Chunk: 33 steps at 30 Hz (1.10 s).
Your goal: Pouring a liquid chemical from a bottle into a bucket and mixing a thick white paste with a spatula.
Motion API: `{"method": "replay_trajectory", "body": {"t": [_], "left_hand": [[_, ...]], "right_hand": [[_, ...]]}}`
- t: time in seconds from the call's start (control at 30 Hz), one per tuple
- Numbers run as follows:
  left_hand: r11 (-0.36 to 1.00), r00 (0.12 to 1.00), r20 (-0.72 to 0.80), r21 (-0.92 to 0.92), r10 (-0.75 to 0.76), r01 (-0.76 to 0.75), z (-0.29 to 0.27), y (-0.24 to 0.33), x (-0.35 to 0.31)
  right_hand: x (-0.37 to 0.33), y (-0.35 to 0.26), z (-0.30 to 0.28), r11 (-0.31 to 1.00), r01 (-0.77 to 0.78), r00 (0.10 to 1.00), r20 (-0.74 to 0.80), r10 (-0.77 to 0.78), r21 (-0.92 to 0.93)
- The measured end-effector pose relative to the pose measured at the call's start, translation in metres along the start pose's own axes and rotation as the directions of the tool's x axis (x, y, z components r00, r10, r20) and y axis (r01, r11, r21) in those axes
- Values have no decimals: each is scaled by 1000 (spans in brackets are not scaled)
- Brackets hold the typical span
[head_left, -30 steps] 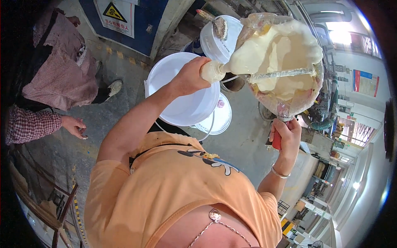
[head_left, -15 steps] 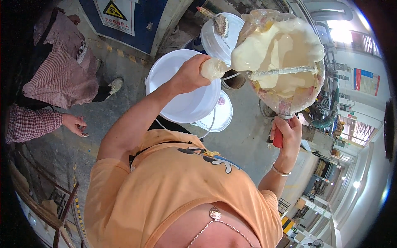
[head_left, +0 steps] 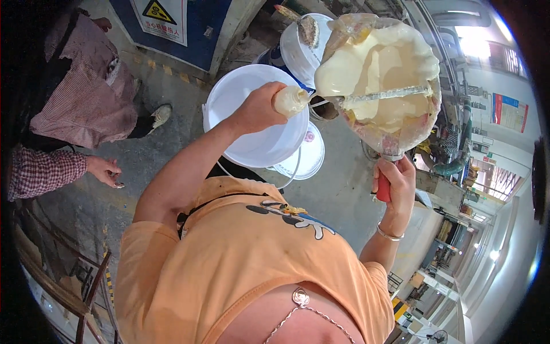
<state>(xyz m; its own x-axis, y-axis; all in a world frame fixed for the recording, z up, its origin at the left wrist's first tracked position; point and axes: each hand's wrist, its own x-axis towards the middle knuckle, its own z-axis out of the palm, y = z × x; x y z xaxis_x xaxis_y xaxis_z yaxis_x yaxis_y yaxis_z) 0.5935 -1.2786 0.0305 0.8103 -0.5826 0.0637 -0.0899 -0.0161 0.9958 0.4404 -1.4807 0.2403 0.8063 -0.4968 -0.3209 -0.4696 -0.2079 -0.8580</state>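
My right hand point(head_left: 395, 178) is closed round the red handle point(head_left: 384, 188) of a large dipper point(head_left: 427, 127), its walls crusted with dried paste. Thick cream-coloured paste point(head_left: 401, 69) fills it, and a coated bar point(head_left: 389, 93) crosses its top. In my left hand point(head_left: 260, 109) is a pale bottle point(head_left: 289, 103) smeared with cream, its narrow end close to the dipper's left lip. Whether paste runs between them I cannot tell for sure. A white bucket point(head_left: 220, 143) stands below my left hand, mostly white inside, with a wire handle.
Behind stands another white bucket point(head_left: 292, 54) with a crusted brush point(head_left: 309, 31) lying over it. A white lid point(head_left: 309, 157) sits beside the near bucket. Another person's hand point(head_left: 104, 170) and checked sleeve point(head_left: 48, 172) are at left, near a blue cabinet point(head_left: 195, 34). Machinery point(head_left: 450, 146) lines the right.
The dipper in my right hand has shifted slightly left. My left hand with the bottle has moved only a little, also to the left.
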Motion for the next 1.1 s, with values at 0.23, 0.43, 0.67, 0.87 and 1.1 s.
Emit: {"method": "replay_trajectory", "body": {"t": [0.23, 0.43, 0.67, 0.87, 1.1], "left_hand": [[997, 991, 123, -62, -45, 53, -1, 0, -2], [941, 936, 287, -206, -203, 267, -4, -10, -1], [945, 937, 289, -200, -196, 259, -3, 5, -2], [994, 994, 107, -104, -22, 33, 0, 2, 2], [1000, 999, 52, -12, 17, -16, -2, 1, 3]], "right_hand": [[4, 2, -1, 1000, -1, 1000, 17, 1, -21], [2, 1, 1, 1000, -5, 1000, 9, 6, -13], [5, 3, 0, 1000, -19, 1000, 7, 19, 0], [4, 2, -1, 1000, -3, 1000, 3, 3, -17], [3, -2, 3, 1000, -2, 1000, -11, 2, -19]]}}
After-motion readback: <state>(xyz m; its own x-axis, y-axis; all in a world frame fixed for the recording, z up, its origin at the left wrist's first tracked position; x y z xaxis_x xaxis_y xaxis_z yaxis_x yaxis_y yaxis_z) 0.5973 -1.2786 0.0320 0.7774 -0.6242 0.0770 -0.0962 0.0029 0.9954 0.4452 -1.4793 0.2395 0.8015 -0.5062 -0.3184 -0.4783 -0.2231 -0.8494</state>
